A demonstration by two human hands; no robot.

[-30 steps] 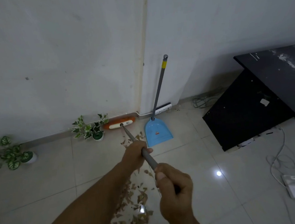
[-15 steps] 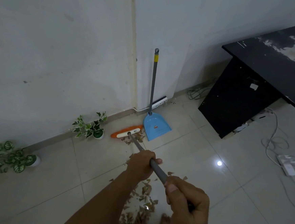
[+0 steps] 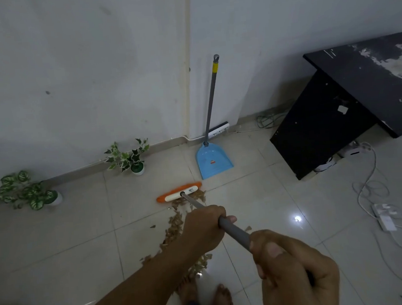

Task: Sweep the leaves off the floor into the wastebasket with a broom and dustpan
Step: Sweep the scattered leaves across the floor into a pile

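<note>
1. Head view, the hold: the left hand (image 3: 204,226) is wrapped round the grey handle of the broom (image 3: 179,194) at mid-length, and the right hand (image 3: 298,274) clenches the same handle nearer the body. Both grips are closed on the broom, neither is free. With the two hands close together, a hard pull could twist the broom head and let debris slip past its ends.

2. Head view, the leaves (image 3: 177,228): they lie in a loose trail on the floor, from just under the orange broom head back to the bare feet (image 3: 206,296) at the near edge. A fast stroke would likely scatter the dry pieces sideways over the glossy tiles, and the feet could tread on them.

3. Head view, the dustpan (image 3: 214,161): it stands far of the broom head, just beyond it, its long handle leaning on the wall. A careless push could knock it over.

4. Head view, the surroundings: two potted plants (image 3: 133,159) sit by the far-left wall, and white cables (image 3: 371,187) lie on the right near a black tilted cabinet (image 3: 322,123). Leaves driven among these would be awkward to retrieve.

5. No wastebasket is in view, so the carry with a full dustpan may spill.
</note>
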